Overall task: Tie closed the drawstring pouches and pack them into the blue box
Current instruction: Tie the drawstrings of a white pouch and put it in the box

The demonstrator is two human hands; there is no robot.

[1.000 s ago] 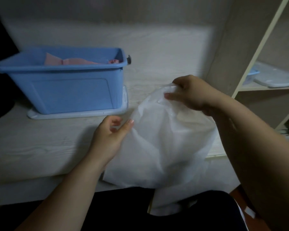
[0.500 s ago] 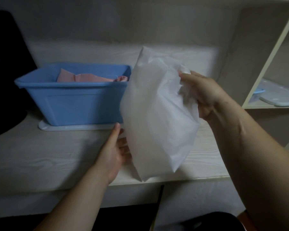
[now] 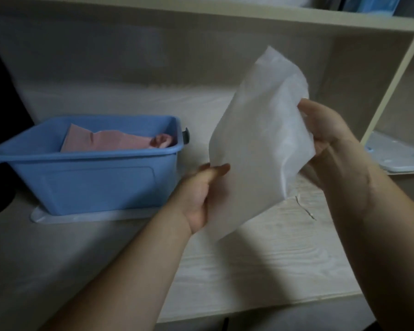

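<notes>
Two grips hold the pouch upright (slightly tilted): right hand on its side, left hand low, nearer the blue box.

White drawstring pouch, crumpled, upright in the air, my left hand gripping its lower left edge, my right hand its right edge, open blue box to its left, pink pouch inside.

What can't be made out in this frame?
Head view only:
- Mouth of the white pouch, tied or not: covered by the right hand, blurred.
- Fingers of the left hand: behind the pouch.
- Contents of the blue box under the pink fabric: hidden by its wall.
- The top-shelf items: cut off by the upper edge.
</notes>
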